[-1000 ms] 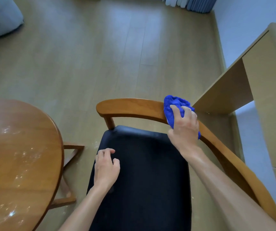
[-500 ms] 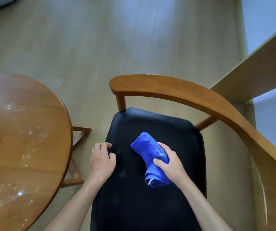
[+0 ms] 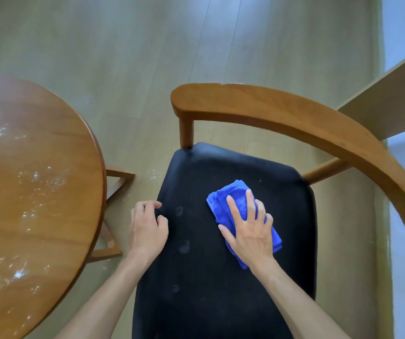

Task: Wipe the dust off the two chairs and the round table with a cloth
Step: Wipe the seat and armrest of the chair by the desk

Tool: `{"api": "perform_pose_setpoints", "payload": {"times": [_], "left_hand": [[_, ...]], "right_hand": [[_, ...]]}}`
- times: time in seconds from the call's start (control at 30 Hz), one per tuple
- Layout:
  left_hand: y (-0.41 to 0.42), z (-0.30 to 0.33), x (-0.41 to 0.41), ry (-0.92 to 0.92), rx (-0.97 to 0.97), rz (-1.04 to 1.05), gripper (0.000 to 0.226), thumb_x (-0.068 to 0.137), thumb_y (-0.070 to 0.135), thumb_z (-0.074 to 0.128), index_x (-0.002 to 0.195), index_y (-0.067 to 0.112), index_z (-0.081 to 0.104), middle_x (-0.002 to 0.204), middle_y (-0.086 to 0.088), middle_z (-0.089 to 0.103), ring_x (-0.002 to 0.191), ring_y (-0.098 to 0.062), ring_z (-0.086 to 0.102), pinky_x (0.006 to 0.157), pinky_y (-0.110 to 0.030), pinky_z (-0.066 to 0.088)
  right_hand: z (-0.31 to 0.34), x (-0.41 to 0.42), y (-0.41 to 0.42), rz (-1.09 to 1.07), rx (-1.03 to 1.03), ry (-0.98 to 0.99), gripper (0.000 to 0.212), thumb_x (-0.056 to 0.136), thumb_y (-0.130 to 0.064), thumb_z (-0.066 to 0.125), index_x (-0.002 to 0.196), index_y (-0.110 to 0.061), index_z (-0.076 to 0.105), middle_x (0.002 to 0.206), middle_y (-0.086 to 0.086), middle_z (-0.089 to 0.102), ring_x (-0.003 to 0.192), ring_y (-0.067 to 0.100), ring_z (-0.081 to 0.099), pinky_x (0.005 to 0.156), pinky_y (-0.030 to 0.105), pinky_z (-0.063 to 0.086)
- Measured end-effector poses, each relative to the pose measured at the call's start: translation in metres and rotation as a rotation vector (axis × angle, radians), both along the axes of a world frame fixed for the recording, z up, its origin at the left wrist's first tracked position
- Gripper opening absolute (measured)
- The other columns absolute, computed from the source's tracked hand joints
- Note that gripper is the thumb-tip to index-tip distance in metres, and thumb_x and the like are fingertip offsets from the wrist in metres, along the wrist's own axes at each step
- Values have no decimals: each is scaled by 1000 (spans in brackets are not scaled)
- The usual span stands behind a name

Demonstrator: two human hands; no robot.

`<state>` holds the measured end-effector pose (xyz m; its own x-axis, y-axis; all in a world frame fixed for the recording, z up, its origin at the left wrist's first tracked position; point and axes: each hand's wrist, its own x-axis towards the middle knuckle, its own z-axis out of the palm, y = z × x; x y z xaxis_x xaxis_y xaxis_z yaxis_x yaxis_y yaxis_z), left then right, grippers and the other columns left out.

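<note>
On the black padded seat [image 3: 221, 277] of the curved-backed wooden armchair [image 3: 282, 111], the folded blue microfibre cloth [image 3: 225, 199] now lies flat under the right hand [image 3: 250, 228]. The fingers are spread and nearly straight, pressing the cloth down rather than gripping it. Half a second ago that hand held the cloth bunched up just over the seat, and a second ago it was rubbing the cloth along the armchair's backrest rail. So the work has passed from the wooden frame to the cushion, and the flattened palm suggests that a wiping stroke across the seat is about to begin or has just begun.

The left hand [image 3: 147, 228] sits at the left edge of the seat, its fingers curled over the edge, steadying the armchair; it has kept that place through all three pictures.

Several pale smudges [image 3: 184, 245] show on the seat between the two hands, so the cushion is probably not yet clean. To the left, the round brown wooden bench [image 3: 37, 192] carries scattered white specks of dust across its top and looks untouched. Only one chair is in view; the second cannot be seen from here. By my reckoning the task is in its early part, with the rest of this seat, the other chair and the round bench all still to be done.
</note>
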<state>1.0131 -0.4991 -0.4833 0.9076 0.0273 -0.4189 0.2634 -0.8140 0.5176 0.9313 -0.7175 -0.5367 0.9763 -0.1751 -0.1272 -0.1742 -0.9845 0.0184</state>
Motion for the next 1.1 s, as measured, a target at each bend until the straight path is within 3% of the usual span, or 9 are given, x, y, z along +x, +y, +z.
{"api": "perform_pose_setpoints", "payload": {"times": [0.13, 0.27, 0.37, 0.47, 0.63, 0.77, 0.9, 1.0, 1.1], "left_hand": [[3, -12, 1, -37, -13, 31, 23, 94, 10, 47, 115, 17, 55, 112, 11, 39, 115, -13, 39, 93, -27, 35], [3, -21, -1, -43, -14, 81, 23, 95, 13, 45, 115, 18, 56, 110, 12, 37, 116, -15, 40, 97, -36, 41], [4, -24, -6, -68, -45, 126, 23, 94, 10, 46, 113, 14, 57, 112, 3, 45, 113, -20, 43, 97, -38, 39], [13, -23, -9, -78, -55, 146, 20, 94, 11, 45, 111, 14, 57, 109, 3, 44, 111, -20, 44, 97, -39, 38], [36, -29, -3, -76, -59, 209, 17, 96, 19, 42, 108, 18, 55, 113, 0, 48, 115, -21, 43, 102, -42, 37], [43, -37, -7, -109, -42, 192, 22, 96, 22, 40, 111, 17, 55, 119, -4, 52, 114, -19, 41, 103, -40, 34], [36, -41, -18, -147, 1, 63, 29, 97, 22, 40, 121, 16, 54, 128, 0, 50, 119, -14, 38, 99, -29, 31], [25, -44, -23, -170, 97, -88, 47, 90, 32, 33, 130, 14, 51, 140, -2, 46, 130, -21, 38, 105, -40, 33], [10, -45, -26, -176, 181, -262, 54, 88, 33, 33, 137, 13, 47, 149, -8, 39, 138, -30, 33, 107, -48, 32]], "right_hand": [[-9, 7, 16, -85, 28, -65, 48, 86, -36, 60, 132, -22, 56, 135, 22, 51, 97, 38, 52, 67, 43, 43], [-5, 10, 38, -138, 56, -190, 42, 81, -11, 59, 122, -20, 63, 127, 20, 57, 88, 36, 55, 65, 40, 41], [-7, -42, 92, 168, 178, -263, 39, 85, -3, 50, 114, -21, 67, 123, 21, 62, 85, 38, 57, 63, 39, 41], [-4, -98, 130, 487, 339, -213, 32, 92, -11, 46, 108, -29, 66, 121, 13, 65, 86, 34, 62, 65, 34, 47], [-1, -42, 93, 956, 319, -183, 35, 93, -9, 45, 115, -31, 59, 123, 8, 59, 86, 30, 55, 68, 36, 41], [-13, 76, 63, 619, 178, -373, 47, 80, -2, 49, 116, -28, 65, 124, 11, 62, 83, 34, 56, 65, 39, 38], [-12, 145, 32, 224, 85, -363, 55, 69, -2, 58, 116, -29, 65, 121, 11, 63, 75, 32, 53, 58, 35, 36], [-11, 118, 40, 130, 74, -352, 59, 65, -2, 60, 118, -28, 64, 124, 12, 61, 73, 31, 51, 58, 35, 36], [-11, 24, 39, 274, 141, -287, 56, 73, 4, 50, 120, -23, 64, 129, 16, 58, 81, 35, 52, 64, 39, 40]]}}
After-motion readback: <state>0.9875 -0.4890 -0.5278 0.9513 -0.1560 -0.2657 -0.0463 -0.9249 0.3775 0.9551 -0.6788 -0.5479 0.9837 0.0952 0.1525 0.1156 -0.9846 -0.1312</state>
